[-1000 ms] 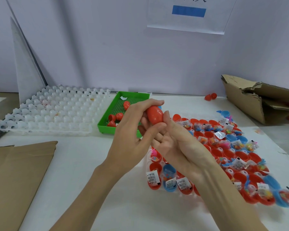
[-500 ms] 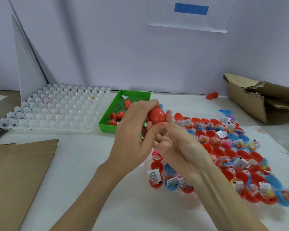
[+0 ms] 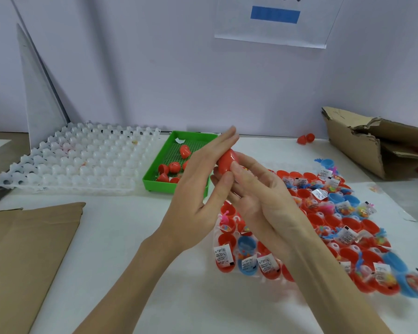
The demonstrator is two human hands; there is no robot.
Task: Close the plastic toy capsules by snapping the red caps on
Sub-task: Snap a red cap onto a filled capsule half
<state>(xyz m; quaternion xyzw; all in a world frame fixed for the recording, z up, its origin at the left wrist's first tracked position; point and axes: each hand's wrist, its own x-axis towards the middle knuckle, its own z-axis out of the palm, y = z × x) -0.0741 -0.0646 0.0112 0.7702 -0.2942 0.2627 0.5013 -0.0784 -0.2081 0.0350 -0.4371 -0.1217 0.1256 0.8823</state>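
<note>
My left hand (image 3: pixel 198 189) has opened from its curl, fingers now straight against the red capsule (image 3: pixel 227 162), held above the tabletop by my right hand (image 3: pixel 258 196) fingers; it looks snapped shut.

Glossy plastic red capsule (image 3: pixel 227 162) — matt brown cardboard sheet (image 3: pixel 27 249) beside it.

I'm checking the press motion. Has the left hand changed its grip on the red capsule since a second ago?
Yes. The left hand has straightened its curled fingers, now flat against the red capsule, fingertips toward the green tray's far rim.
</note>
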